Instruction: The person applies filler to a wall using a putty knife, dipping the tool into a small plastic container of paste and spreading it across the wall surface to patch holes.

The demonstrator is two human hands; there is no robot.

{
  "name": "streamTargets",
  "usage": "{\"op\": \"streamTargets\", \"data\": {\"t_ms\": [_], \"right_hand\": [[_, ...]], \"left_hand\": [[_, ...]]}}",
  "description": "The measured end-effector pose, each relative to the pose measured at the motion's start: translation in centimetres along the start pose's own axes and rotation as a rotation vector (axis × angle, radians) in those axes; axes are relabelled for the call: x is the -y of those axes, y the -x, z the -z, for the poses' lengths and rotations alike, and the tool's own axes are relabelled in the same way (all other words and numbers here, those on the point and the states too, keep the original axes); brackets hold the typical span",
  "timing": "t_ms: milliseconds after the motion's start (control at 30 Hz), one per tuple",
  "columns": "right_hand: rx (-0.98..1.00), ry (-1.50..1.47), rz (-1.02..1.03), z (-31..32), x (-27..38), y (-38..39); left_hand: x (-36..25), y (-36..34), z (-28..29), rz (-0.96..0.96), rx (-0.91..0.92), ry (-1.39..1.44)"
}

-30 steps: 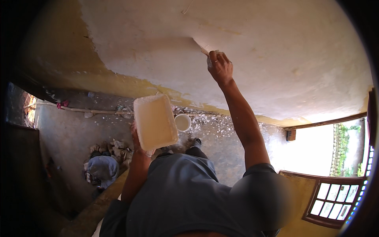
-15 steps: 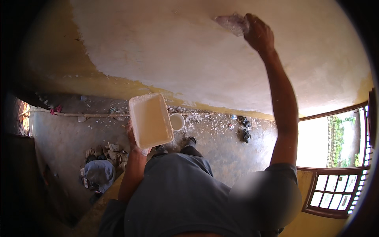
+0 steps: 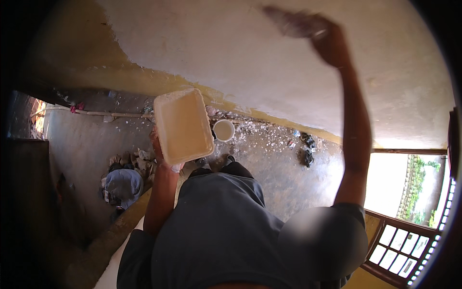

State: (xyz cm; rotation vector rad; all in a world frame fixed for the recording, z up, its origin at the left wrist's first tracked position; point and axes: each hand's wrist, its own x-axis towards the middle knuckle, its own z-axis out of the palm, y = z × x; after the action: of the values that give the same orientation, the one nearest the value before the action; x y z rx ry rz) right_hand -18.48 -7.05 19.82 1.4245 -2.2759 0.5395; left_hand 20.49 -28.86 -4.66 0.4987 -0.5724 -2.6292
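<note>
My left hand (image 3: 157, 145) grips a rectangular cream tray (image 3: 188, 156) from its left side and underneath; most of the fingers are hidden behind it. The tray is held tilted in front of my body, its rim crusted and its inside cream-coloured; I cannot tell how full it is. High on the right, my right hand (image 3: 331, 45) is closed round a putty knife (image 3: 288, 23) with a broad, smeared blade. Motion blurs both hand and blade, and whether the blade touches the wall (image 3: 231, 53) is unclear. Pale coating covers much of that wall.
A white bucket (image 3: 224, 130) stands on the floor by my feet. Pale flakes and a long pole (image 3: 125, 114) lie along the wall's foot, with black plastic bags (image 3: 308, 150) further right. A grey-blue bundle (image 3: 124, 187) sits at left. A barred window (image 3: 399, 245) is at right.
My right hand has moved a little right and lower with the putty knife. The view has shifted, so the tray, bucket and floor appear higher. My left hand still holds the tray.
</note>
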Motion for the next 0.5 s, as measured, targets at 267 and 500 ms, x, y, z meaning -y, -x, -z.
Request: {"op": "streamTargets", "data": {"t_ms": [267, 500], "right_hand": [[0.299, 0.367, -0.025, -17.6, -0.2, 6.2], [0.166, 0.548, -0.124, 4.1, -5.9, -3.6]], "left_hand": [[0.5, 1.3, -5.8, -0.247, 0.102, -0.253], [4.2, 3.5, -7.2, -0.275, 0.100, -0.098]]}}
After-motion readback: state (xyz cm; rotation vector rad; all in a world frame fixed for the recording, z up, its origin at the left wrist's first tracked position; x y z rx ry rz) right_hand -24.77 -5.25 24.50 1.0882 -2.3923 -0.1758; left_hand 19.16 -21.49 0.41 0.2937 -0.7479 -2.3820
